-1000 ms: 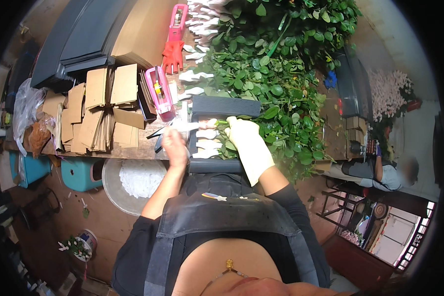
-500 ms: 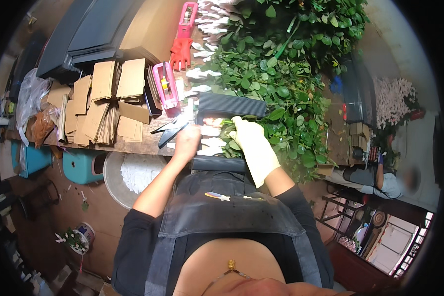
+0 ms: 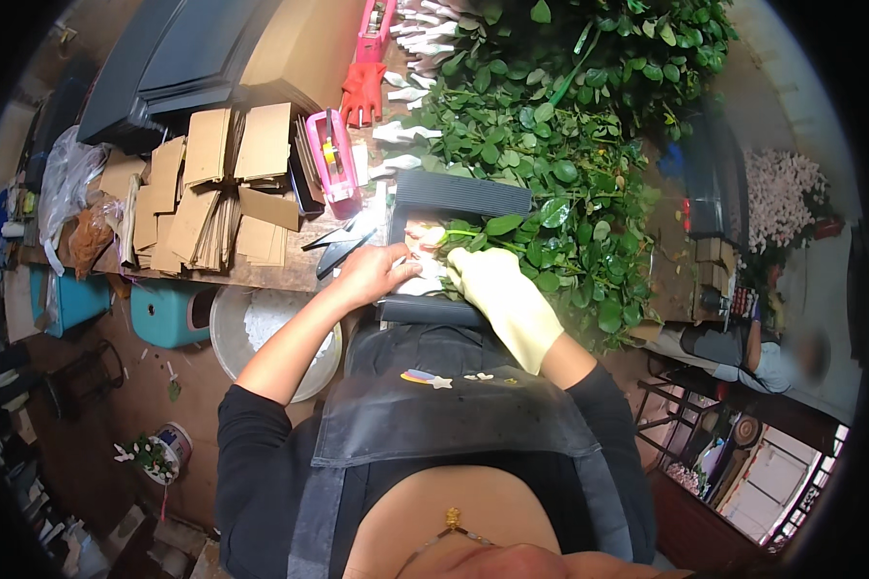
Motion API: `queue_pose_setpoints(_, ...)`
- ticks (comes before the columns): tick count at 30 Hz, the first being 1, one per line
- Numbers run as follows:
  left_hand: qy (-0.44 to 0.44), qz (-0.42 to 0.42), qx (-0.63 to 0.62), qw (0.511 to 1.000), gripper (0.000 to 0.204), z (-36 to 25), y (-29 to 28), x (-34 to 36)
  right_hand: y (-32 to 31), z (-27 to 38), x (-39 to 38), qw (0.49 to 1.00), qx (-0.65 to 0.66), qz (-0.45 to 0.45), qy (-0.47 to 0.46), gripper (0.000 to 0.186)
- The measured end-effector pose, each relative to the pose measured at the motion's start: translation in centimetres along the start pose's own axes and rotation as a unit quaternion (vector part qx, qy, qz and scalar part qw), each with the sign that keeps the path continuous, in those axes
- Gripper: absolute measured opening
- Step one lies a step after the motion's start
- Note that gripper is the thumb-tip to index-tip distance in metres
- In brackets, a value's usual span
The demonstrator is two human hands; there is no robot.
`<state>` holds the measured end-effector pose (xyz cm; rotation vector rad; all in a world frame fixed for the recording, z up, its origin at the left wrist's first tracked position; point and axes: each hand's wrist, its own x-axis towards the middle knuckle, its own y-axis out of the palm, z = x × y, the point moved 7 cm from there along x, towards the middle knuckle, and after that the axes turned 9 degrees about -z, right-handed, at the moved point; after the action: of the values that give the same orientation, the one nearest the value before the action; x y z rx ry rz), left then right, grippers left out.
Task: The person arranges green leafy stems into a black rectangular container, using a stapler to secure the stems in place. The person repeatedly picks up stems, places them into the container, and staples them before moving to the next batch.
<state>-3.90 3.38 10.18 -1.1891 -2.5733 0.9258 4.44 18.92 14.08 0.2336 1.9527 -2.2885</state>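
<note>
My bare left hand (image 3: 372, 274) reaches over the bench's near edge, fingers stretched out against white-wrapped flower heads (image 3: 417, 282). Just beyond its fingertips lies a peach-pink rose (image 3: 427, 234), its green stem pointing right. My right hand (image 3: 492, 289) wears a pale yellow glove. Its fingers are curled in beside the wrapped heads and leaves; what they grip is hidden. Both hands are between a dark ribbed block (image 3: 463, 193) on the far side and another dark ribbed piece (image 3: 431, 310) on the near side. Black-handled scissors (image 3: 338, 249) lie left of my left hand.
Leafy rose stems (image 3: 560, 174) are heaped across the right of the bench. Cardboard pieces (image 3: 208, 183), a pink tape dispenser (image 3: 333, 169) and a red glove (image 3: 362, 94) lie left. Below stands a round tub (image 3: 224, 333). A person (image 3: 777, 362) is at far right.
My left hand has moved right, away from the scissors, and its fingers have opened onto the flowers. My right glove has come slightly nearer, off the rose stem. The view has shifted slightly.
</note>
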Motion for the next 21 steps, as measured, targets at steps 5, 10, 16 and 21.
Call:
queue_pose_setpoints(5, -0.16, -0.067, -0.223, 0.959, 0.033, 3.8, 1.0, -1.4, 0.9, 0.1, 0.1, 0.999, 0.035, -0.032, 0.007, 0.017)
queue_pose_setpoints(10, -0.177, -0.147, -0.361, 0.904, 0.025, 5.5, 2.4, -3.2, 1.6, -0.2, -0.2, 0.997, 0.059, -0.054, 0.004, 0.014)
queue_pose_setpoints(16, -0.17, -0.293, -0.396, 0.854, 0.017, 7.9, -8.1, -3.8, 0.1, -0.7, -1.1, 0.999, 0.04, -0.024, 0.01, 0.019)
queue_pose_setpoints(21, -0.149, -0.054, -0.15, 0.976, 0.028, 3.6, -3.7, -4.3, -5.1, 2.1, -0.8, 0.996, 0.065, -0.011, -0.061, 0.023)
